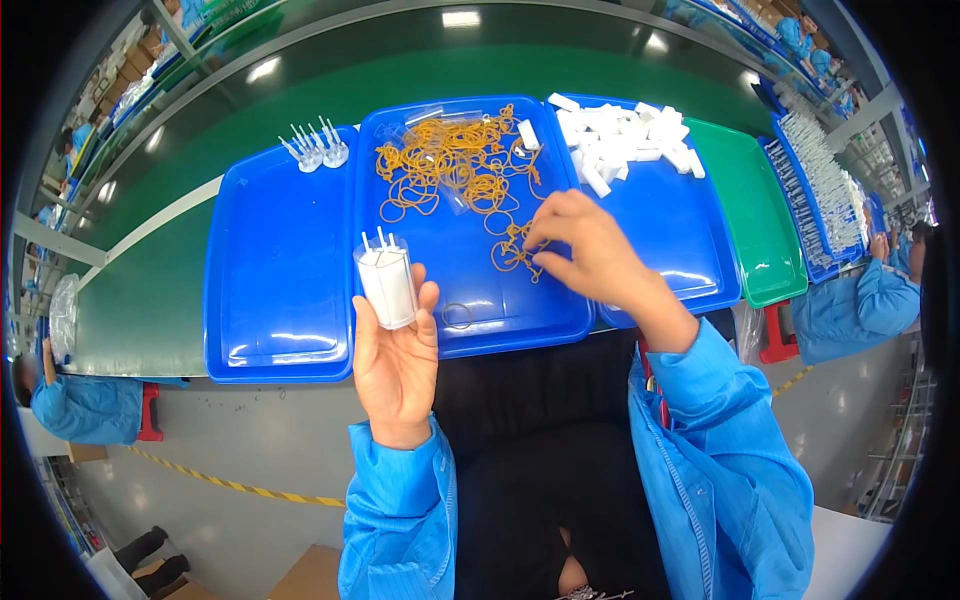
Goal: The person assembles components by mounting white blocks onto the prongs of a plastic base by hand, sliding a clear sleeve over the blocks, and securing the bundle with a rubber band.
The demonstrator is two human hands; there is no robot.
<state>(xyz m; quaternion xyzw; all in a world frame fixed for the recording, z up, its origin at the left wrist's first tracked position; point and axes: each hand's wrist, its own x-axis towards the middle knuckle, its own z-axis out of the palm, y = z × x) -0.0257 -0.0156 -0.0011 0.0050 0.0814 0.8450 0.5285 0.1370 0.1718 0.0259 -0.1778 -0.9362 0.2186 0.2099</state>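
Observation:
My left hand (398, 365) is wrapped round a white cylinder (388, 288) in a clear sleeve, held upright, with thin white prongs sticking up from its top. My right hand (590, 245) is over the right part of the middle blue tray (480, 335), its thumb and forefinger at a small clump of orange rubber bands (514, 250). More orange bands (450, 150) lie tangled at the back of that tray. A dark ring (457, 316) rests near its front edge.
The left blue tray (280, 365) bears pronged white pieces (318, 150). White blocks (625, 138) are heaped in the right blue tray (700, 290). Beyond are a green tray (745, 210) and a tray of white parts (820, 185). Co-workers in blue (855, 310) sit at both sides.

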